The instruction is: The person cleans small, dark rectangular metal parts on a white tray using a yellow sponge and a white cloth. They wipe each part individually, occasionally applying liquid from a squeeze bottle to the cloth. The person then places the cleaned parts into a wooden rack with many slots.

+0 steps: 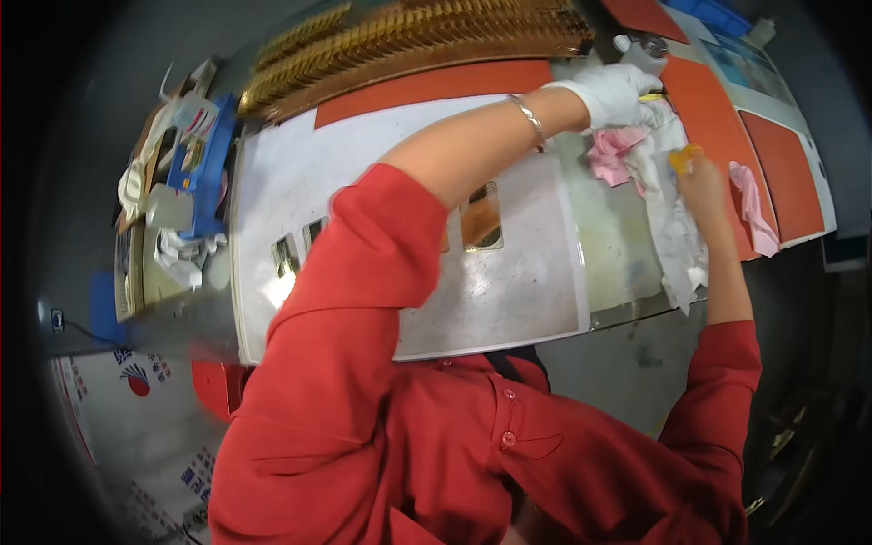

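My left hand (616, 96), in a white glove, reaches across to the back right of the bench. Its fingertips are by a small clear pump bottle (646, 56) and the upper end of a crumpled white cloth (669, 173); whether they grip anything is hidden. My right hand (701, 186) is bare except for yellow-orange covers (684, 160) at the fingertips. Its fingers are curled together at the cloth's right edge, and what they hold, if anything, is too blurred to name. A crumpled pink cloth (616, 154) lies below my left hand.
Small flat metallic plates (482, 218) lie on a white sheet (536, 291), partly behind my left arm. A long rack of gold-coloured pieces (418, 45) spans the back. Orange mats (704, 118) and another pink cloth (752, 209) are at right, a blue tray (207, 173) at left.
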`<state>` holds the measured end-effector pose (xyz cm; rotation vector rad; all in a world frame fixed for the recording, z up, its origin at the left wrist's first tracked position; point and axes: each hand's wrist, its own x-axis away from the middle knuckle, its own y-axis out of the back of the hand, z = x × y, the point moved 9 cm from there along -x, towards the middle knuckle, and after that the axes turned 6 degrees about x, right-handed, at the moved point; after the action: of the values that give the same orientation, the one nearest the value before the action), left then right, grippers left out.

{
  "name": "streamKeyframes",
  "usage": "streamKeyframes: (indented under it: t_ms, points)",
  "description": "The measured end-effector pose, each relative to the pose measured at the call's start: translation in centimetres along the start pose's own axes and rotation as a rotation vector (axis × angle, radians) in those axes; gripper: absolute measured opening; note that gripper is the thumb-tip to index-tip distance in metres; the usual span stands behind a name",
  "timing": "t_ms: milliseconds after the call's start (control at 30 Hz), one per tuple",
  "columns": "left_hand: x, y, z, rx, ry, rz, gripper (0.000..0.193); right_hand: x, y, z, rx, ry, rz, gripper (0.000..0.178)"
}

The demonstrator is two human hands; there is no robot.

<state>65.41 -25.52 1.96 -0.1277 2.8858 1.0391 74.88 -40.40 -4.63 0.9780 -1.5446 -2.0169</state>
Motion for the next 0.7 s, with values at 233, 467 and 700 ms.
streamKeyframes:
  t_ms: [233, 467, 700]
  points:
    - [24.8, 6.9, 3.1, -0.461, 0.075, -0.375, 0.065, 5.2, 8.2, 12.8, -0.327, 0.130, 0.101, 0.023]
    - [29.0, 3.0, 4.5, -0.655, 0.183, -0.384, 0.078, 7.8, -0.6, 27.6, -0.258, 0.483, 0.348, 0.020]
    - [28.0, 2.4, 6.0, -0.601, 0.254, -0.397, 0.077, 4.9, -4.4, 30.5, -0.100, 0.451, 0.425, 0.020]
